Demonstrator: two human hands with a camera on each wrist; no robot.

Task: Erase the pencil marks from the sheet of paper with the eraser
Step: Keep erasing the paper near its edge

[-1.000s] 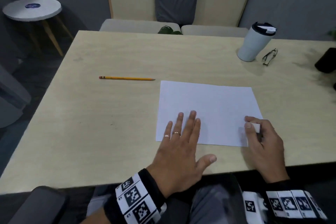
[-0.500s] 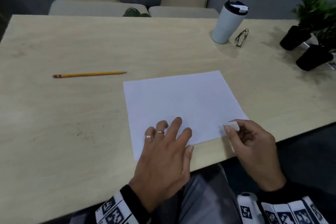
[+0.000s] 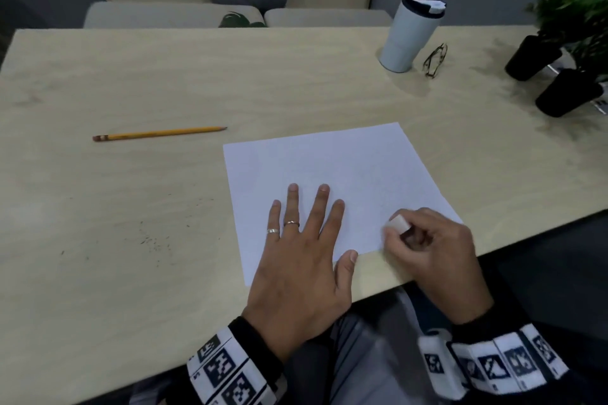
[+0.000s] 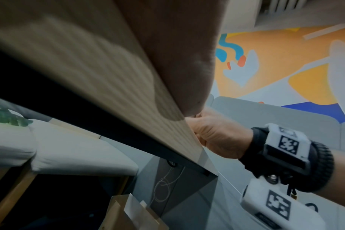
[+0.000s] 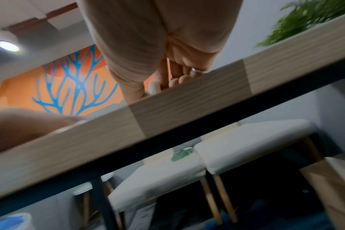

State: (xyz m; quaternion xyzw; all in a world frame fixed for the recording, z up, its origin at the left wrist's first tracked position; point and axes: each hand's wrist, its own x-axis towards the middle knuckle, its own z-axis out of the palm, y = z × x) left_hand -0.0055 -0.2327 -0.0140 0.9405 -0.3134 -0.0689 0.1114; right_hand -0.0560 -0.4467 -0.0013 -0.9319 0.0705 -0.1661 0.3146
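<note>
A white sheet of paper (image 3: pixel 332 171) lies near the front edge of the wooden table (image 3: pixel 164 214); any pencil marks on it are too faint to make out. My left hand (image 3: pixel 306 233) lies flat on the sheet's near left part, fingers spread and straight. My right hand (image 3: pixel 424 240) pinches a small white eraser (image 3: pixel 398 224) between thumb and fingers, down on the sheet's near right corner. In the right wrist view the eraser (image 5: pixel 154 88) shows just above the table edge. The left wrist view shows only the table edge and my right hand (image 4: pixel 217 132).
A yellow pencil (image 3: pixel 158 133) lies on the table left of the sheet. At the back right stand a pale tumbler (image 3: pixel 409 38), folded glasses (image 3: pixel 435 60) and two black plant pots (image 3: pixel 556 79). Two cushioned chairs (image 3: pixel 237 15) stand behind the table. Dark crumbs (image 3: pixel 154 240) speckle the wood at left.
My right hand has moved left onto the sheet's near right corner with the eraser. My left hand's fingers have spread out flat on the paper. The head view has shifted.
</note>
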